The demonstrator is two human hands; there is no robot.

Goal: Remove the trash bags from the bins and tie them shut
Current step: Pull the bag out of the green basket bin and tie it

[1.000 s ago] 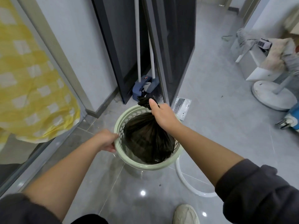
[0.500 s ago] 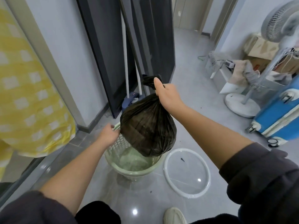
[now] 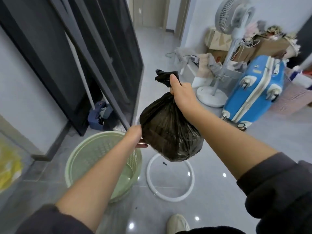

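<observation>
A full black trash bag [image 3: 170, 130] hangs in the air, to the right of and above the pale green mesh bin [image 3: 84, 157]. My right hand [image 3: 181, 92] grips the bag's gathered neck, and the twisted top sticks out above my thumb. My left hand [image 3: 135, 135] touches the bag's left side with its fingers reaching behind and under it, mostly hidden. The bin stands on the grey tiled floor with no bag inside it; its bare bottom shows.
A white ring lid [image 3: 170, 198] lies on the floor right of the bin. Behind it are dark sliding doors [image 3: 108, 56] and a blue dustpan [image 3: 99, 115]. A standing fan [image 3: 212, 97], a blue suitcase [image 3: 253, 92], a pink basket [image 3: 293, 102] and boxes crowd the right.
My right hand lifted the bag out of the bin and carried it up and to the right. My left hand left the bin's rim and came against the bag's side.
</observation>
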